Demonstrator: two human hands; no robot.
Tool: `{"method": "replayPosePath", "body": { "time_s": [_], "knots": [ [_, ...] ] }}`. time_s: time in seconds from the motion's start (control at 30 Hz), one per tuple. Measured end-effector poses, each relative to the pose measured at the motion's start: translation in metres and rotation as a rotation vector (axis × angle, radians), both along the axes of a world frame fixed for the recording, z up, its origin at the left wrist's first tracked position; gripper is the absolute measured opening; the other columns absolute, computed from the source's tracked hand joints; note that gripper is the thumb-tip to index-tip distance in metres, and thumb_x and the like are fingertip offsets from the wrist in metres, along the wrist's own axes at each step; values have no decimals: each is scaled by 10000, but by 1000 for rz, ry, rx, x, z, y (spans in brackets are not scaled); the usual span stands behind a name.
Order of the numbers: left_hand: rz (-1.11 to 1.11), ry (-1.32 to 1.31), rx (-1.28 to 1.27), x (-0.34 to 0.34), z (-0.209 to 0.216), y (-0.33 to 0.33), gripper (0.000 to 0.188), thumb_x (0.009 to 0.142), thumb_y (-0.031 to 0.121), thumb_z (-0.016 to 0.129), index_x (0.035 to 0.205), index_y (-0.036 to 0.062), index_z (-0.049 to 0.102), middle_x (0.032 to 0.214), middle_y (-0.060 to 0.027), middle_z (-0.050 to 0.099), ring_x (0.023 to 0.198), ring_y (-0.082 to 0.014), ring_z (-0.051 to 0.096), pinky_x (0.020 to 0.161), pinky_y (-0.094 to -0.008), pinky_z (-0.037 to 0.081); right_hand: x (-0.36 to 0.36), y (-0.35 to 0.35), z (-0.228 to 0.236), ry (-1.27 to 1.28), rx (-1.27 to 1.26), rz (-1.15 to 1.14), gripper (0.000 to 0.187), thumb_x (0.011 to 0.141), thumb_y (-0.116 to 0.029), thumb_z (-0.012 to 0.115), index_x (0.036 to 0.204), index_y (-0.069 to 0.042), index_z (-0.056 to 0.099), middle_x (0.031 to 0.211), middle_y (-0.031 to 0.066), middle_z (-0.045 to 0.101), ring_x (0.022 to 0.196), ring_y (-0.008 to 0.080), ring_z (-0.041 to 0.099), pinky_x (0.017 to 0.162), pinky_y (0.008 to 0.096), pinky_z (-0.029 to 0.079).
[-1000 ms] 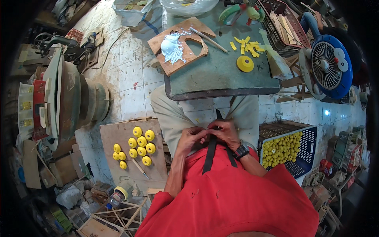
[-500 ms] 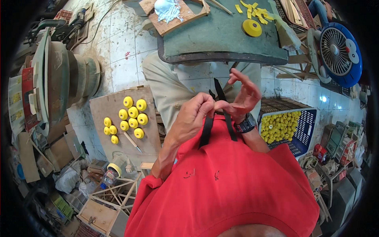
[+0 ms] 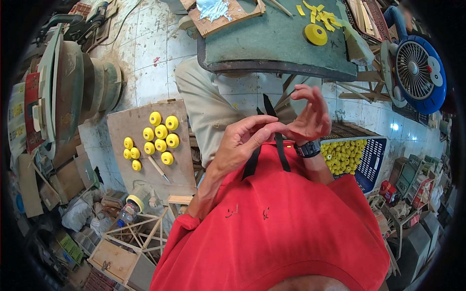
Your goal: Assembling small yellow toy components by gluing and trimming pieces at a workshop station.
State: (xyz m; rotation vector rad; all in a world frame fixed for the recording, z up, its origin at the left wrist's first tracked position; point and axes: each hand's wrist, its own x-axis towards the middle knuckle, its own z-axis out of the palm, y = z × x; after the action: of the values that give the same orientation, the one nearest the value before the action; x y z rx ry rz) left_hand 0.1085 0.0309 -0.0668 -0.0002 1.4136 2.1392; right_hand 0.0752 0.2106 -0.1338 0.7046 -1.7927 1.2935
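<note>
On the head view I have both hands meeting above the person's lap, in front of the red shirt [image 3: 272,233]. The left hand [image 3: 241,143] is half curled, its thumb and forefinger reaching across to the right thumb; I cannot tell whether anything small is pinched there. The right hand [image 3: 310,119] is open, palm turned up and fingers spread, with a dark watch [image 3: 308,149] on its wrist. Two black straps [image 3: 281,155] lie right behind the fingers, their ends showing above the hands and their lengths running down onto the shirt.

Ahead of the knees I see the green-topped desk [image 3: 276,53]. Near its far right part sits a yellow disc [image 3: 316,35], with yellow strips [image 3: 324,19] scattered just beyond it; at the left, a wooden piece [image 3: 228,23] carries a pale blue paste [image 3: 213,8].

To my left, a brown board [image 3: 121,116] bears loose yellow knobs [image 3: 161,131] and, beside them, a wooden-handled tool [image 3: 156,165]. To my right, past the right wrist, a dark blue crate [image 3: 376,160] holds a heap of yellow pieces [image 3: 344,154], and farther up stands a blue fan [image 3: 421,72].
</note>
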Motion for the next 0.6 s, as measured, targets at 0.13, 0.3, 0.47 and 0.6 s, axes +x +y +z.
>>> {"method": "replayPosePath", "body": {
  "time_s": [0.13,0.3,0.47,0.6],
  "knots": [
    [-143,-92,-75,-9,0,-13,191,909,72,608,1072,-29,617,977,-63,660,890,-97,608,786,-235,495,3,3,6,1,85,67,1174,616,-437,837,1487,-264,69,1481,208,266,945,313,602,821,514,489],
    [-265,-162,-128,-19,-7,-22,118,911,72,604,955,-33,635,877,-61,669,801,-89,622,735,-219,503,3,1,12,-54,121,98,1282,553,-437,867,1499,-292,13,1523,212,160,1016,326,589,867,528,465],
    [-222,-121,-86,-13,-18,-17,153,941,121,570,911,-20,621,833,-19,627,765,-62,569,700,-206,470,1,0,13,-51,82,55,1388,485,-504,871,1500,-266,-46,1544,236,-24,1043,349,575,865,510,470],
    [-195,-140,-42,-3,-24,-7,185,972,163,522,916,-3,581,822,7,573,772,-50,511,700,-209,440,0,0,15,-70,58,49,1404,474,-497,877,1500,-258,-51,1542,243,-27,1053,364,565,865,496,474]
  ]
}}
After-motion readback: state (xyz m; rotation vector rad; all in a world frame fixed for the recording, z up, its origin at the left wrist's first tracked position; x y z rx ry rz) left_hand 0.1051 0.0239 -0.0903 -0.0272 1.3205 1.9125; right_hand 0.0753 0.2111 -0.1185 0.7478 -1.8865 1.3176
